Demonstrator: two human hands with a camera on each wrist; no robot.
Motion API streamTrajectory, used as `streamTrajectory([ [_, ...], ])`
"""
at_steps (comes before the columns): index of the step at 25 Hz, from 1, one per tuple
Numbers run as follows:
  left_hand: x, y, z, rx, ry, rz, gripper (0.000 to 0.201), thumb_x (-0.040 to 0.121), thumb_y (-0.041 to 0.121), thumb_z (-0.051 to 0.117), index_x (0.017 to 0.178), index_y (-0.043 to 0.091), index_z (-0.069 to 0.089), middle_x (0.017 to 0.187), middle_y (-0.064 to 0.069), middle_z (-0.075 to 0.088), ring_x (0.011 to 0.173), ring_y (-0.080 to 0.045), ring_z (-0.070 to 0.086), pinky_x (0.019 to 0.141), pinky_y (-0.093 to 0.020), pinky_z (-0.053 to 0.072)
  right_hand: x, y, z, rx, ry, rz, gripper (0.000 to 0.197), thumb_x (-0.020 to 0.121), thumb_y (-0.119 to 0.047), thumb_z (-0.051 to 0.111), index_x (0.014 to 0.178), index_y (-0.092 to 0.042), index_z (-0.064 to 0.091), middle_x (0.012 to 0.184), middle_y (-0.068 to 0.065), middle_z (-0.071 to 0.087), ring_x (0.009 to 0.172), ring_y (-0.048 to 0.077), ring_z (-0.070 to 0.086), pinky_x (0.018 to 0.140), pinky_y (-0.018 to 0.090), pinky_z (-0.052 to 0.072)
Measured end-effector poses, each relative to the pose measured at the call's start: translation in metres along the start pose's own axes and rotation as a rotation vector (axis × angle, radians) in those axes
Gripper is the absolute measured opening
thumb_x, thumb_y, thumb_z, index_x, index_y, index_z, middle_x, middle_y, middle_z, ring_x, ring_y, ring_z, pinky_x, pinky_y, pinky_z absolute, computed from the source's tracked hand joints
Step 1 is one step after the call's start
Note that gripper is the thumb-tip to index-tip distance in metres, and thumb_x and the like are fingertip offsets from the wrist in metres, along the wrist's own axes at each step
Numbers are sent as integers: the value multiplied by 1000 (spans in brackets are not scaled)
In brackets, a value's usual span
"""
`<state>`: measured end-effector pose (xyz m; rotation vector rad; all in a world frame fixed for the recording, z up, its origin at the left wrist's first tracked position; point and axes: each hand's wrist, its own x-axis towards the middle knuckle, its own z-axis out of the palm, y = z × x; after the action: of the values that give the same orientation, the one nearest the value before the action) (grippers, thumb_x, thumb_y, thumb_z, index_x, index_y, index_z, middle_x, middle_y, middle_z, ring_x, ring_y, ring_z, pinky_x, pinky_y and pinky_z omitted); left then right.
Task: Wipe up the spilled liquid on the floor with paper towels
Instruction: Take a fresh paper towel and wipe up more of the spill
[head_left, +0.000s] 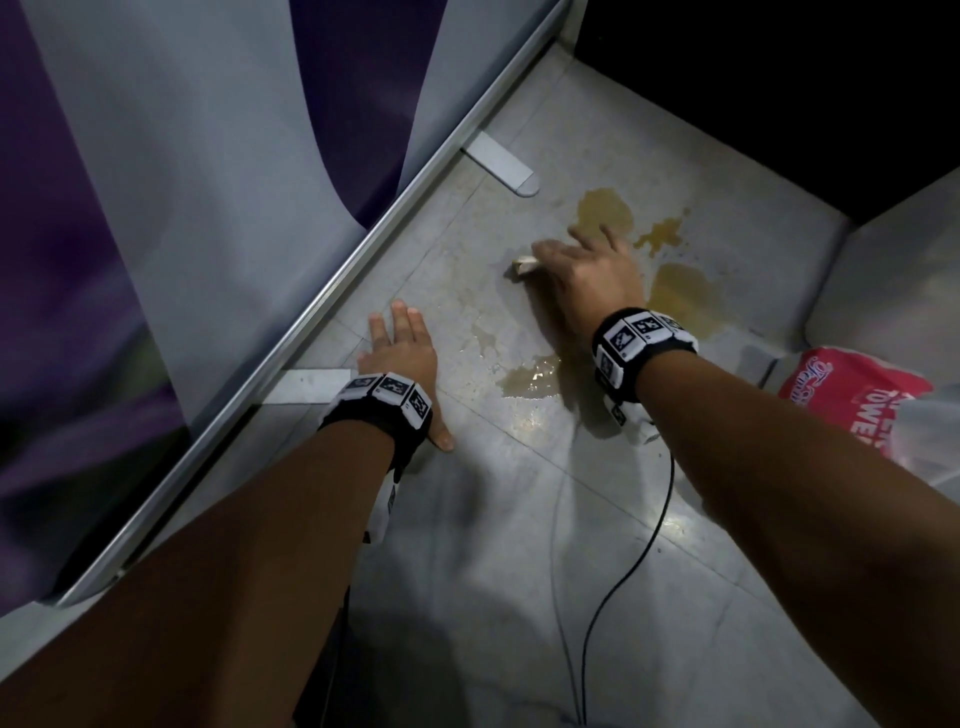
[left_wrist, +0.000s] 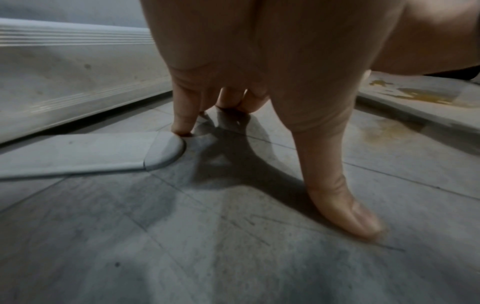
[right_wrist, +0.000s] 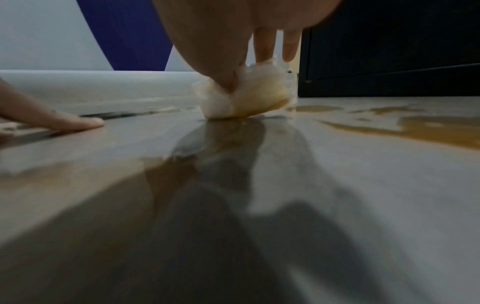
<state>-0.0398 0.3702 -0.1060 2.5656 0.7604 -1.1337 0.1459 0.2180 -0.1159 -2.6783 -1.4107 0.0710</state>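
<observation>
Overhead, the head view shows both forearms extended over the grey floor, each wrist wearing a black band with printed markers. Only this view shows the red paper towel pack just right of the right wrist and the black cable below it.

Right hand: lowered onto the floor, fingers spread forward, covering a wad of paper towel of which only a pale corner projects at the thumb side. The right wrist view supplies what the head view hides: the thumb and fingers pinch the wad against the floor, and its lower edge is stained amber. Spilled liquid lies ahead of the fingertips, to the right of the hand, and beside the wrist.

Left hand: flat, fingers straight and holding nothing, palm side down, well left of the wad. The left wrist view shows the palm raised on the fingertips and thumb, with one fingertip touching the rounded end of a grey floor bracket. A metal-edged partition runs just left of this hand.
</observation>
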Motion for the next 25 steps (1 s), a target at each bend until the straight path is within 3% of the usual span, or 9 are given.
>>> streamTrajectory([
  [2,0,-1,0,-2,-3,0,175,33,57,94,148,0,-25,157,-18,-30,145,-44,-19,119,-56,19,-8,-4,11,20,25,-26,44,93,-31,38,109,-14,75,116,8,73,104,37,67,97,51,44],
  [4,0,1,-1,5,-5,0,174,34,57,94,148,0,-25,157,-18,-30,145,-45,-19,119,-56,20,-15,-2,19,22,41,-14,39,92,-27,43,109,-13,75,114,10,73,101,38,66,98,52,44],
  [7,0,1,-1,9,-8,2,175,33,57,94,147,-1,-25,157,-19,-30,145,-46,-19,118,-56,21,-18,6,30,-43,-12,-25,35,94,-19,53,126,-13,67,122,12,70,118,41,58,113,58,29],
  [10,0,1,-2,5,-13,3,174,34,56,94,148,-1,-25,157,-18,-30,145,-46,-19,118,-57,21,-17,6,31,50,-85,-28,45,93,-5,56,137,-13,60,140,14,58,131,41,49,103,54,45],
  [13,-2,1,-3,-5,-15,1,174,35,55,94,148,0,-25,157,-17,-31,145,-45,-20,118,-57,20,-18,4,31,105,-233,21,60,96,2,45,151,-20,43,158,8,39,147,32,32,109,47,39],
  [16,-2,1,-3,-8,-17,0,174,35,55,94,148,1,-26,157,-16,-31,145,-44,-20,118,-57,21,-21,4,28,100,-269,43,61,97,2,43,154,-22,37,162,6,31,150,29,25,111,46,38],
  [20,-2,2,-3,0,-16,-7,174,35,55,94,148,2,-26,157,-17,-30,145,-44,-19,118,-57,20,-34,-8,26,139,-257,125,52,102,-8,44,153,-18,38,161,9,31,150,31,25,111,47,37],
  [25,-3,3,-2,-1,0,-10,173,34,54,95,149,1,-24,158,-18,-29,146,-44,-17,118,-57,22,-22,-46,25,92,-304,281,55,94,-14,57,147,-10,40,157,14,35,145,36,29,115,41,31],
])
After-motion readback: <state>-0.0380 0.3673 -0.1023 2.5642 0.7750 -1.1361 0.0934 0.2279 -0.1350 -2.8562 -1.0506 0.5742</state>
